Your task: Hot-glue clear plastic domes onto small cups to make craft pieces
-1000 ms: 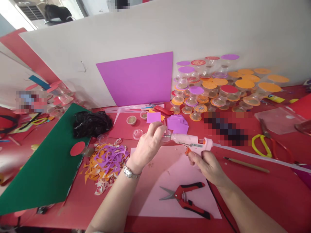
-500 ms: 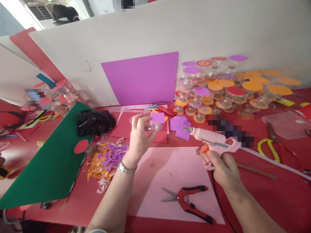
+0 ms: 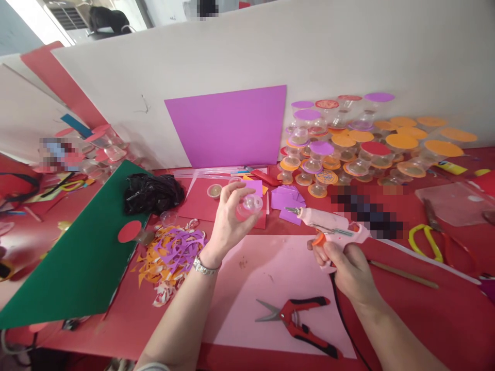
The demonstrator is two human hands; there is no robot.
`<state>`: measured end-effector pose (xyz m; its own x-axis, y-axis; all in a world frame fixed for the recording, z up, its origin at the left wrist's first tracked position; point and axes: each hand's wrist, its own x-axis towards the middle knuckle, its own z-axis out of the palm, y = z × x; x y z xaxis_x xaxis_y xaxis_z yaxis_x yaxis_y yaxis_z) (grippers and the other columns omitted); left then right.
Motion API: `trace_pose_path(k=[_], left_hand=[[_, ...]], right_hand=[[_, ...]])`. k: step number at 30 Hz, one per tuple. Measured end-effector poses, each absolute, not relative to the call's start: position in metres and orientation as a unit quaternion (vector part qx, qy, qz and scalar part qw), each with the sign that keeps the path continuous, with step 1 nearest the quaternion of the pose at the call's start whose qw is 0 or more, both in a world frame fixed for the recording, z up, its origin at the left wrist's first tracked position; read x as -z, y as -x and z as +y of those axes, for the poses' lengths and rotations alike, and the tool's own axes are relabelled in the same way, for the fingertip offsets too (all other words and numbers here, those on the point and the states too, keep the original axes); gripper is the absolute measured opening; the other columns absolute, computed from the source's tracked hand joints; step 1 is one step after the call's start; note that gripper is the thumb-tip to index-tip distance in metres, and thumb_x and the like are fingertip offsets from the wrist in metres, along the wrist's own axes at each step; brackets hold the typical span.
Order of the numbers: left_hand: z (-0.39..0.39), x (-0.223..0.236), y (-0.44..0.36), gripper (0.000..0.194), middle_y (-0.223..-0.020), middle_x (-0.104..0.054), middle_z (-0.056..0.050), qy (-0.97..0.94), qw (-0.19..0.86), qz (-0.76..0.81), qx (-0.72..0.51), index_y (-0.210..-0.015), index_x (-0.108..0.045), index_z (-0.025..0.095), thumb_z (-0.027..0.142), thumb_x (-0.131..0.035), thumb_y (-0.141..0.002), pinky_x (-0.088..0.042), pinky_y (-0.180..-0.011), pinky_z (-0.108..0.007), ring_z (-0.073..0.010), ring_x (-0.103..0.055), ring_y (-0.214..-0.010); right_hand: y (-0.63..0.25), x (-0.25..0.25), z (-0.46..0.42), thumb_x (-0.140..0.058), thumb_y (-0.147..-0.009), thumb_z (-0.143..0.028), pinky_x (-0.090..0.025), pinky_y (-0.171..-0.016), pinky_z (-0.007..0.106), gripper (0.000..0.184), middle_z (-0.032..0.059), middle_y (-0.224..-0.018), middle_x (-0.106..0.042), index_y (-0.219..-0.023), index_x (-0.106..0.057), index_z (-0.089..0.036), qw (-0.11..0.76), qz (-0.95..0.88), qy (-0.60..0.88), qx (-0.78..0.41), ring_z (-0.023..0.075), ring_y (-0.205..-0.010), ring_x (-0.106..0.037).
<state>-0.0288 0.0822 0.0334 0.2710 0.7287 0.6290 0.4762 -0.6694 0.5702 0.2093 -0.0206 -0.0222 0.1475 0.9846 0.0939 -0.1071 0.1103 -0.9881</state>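
Between the thumb and fingers of my left hand (image 3: 229, 214) is a small clear plastic dome (image 3: 251, 204), tilted toward me above the pink sheet's far edge. My right hand (image 3: 344, 265) is wrapped round the handle of a pink hot glue gun (image 3: 332, 225), with a finger at its orange trigger. The metal nozzle points left toward the dome, a gap apart from it. Below both hands, red-handled pruning shears (image 3: 288, 317) lie with blades apart on the pink sheet (image 3: 240, 304). Purple paper squares (image 3: 288, 198) lie behind the nozzle.
Clear domed pieces with orange, purple and red discs (image 3: 348, 149) stand stacked at the back right. On the left are paper scraps (image 3: 174, 252), a black plastic bag (image 3: 152, 193) and a green board (image 3: 77, 263). Yellow-and-red-handled pliers (image 3: 441, 237) and a wooden stick (image 3: 404, 273) lie right.
My left hand has shifted slightly right and turned the clear dome more toward me. The glue gun has moved a little left and down, nearer the dome.
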Motion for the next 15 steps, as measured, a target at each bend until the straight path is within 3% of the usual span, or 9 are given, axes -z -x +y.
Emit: trace_pose_path(k=[5, 10, 15], left_hand=[[0.0802, -0.0302, 0.0262, 0.041, -0.113, -0.054, -0.006, -0.779, 0.116, 0.425, -0.447, -0.115, -0.064, 0.026, 0.032, -0.079, -0.078, -0.052, -0.098, -0.041, -0.0236, -0.056, -0.111], [0.0780, -0.0332, 0.0222, 0.041, -0.117, -0.062, -0.008, -0.776, 0.143, 0.436, -0.432, -0.117, -0.064, 0.025, 0.028, -0.078, -0.078, -0.046, -0.103, -0.045, -0.0274, -0.055, -0.117], [0.0758, -0.0334, 0.0190, 0.040, -0.121, -0.066, -0.009, -0.764, 0.217, 0.419, -0.439, -0.117, -0.063, 0.024, 0.029, -0.076, -0.080, -0.043, -0.105, -0.044, -0.0277, -0.056, -0.120]], right_hand=[[-0.2058, 0.0241, -0.0213, -0.064, -0.089, -0.052, -0.049, -0.062, 0.029, 0.047, -0.0012, -0.053, -0.050, -0.056, -0.056, -0.020, 0.596, -0.447, 0.477, -0.466, 0.0117, -0.054, -0.046], [-0.2008, 0.0244, -0.0222, -0.064, -0.090, -0.049, -0.052, -0.079, 0.034, 0.045, -0.0028, -0.054, -0.050, -0.057, -0.054, -0.021, 0.608, -0.426, 0.481, -0.468, 0.0106, -0.054, -0.046], [-0.2063, 0.0289, -0.0211, -0.064, -0.088, -0.052, -0.050, -0.062, 0.030, 0.046, -0.0011, -0.053, -0.051, -0.057, -0.054, -0.020, 0.591, -0.450, 0.487, -0.459, 0.0122, -0.053, -0.048]])
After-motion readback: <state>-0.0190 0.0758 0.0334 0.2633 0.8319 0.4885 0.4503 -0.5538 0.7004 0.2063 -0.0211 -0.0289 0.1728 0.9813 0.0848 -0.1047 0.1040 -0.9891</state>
